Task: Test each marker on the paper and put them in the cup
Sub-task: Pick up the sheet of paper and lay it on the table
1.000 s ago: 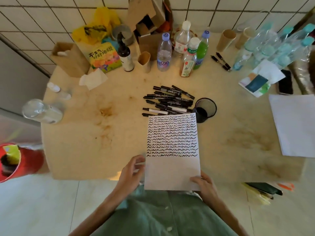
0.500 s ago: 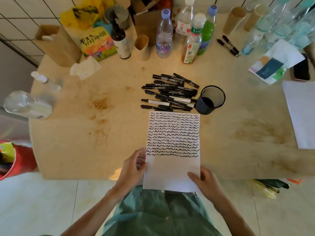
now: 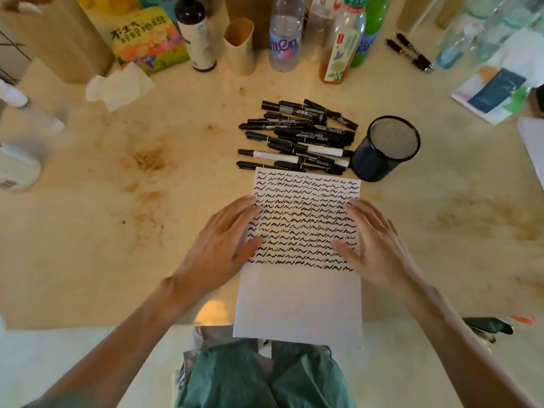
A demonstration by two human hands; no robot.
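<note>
Center frame: both hands flat, fingers spread, left hand (image 3: 219, 245) and right hand (image 3: 375, 245) on paper (image 3: 300, 301) edges. Markers (image 3: 297, 136) piled just above, lying crosswise; cup (image 3: 385, 148) upper right, right hand nearer.

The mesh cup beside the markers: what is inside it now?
The mesh cup shows only its bare mesh bottom; no marker is seen inside. The near inner wall is hidden by the rim. The markers lie piled on the table beside it.
</note>
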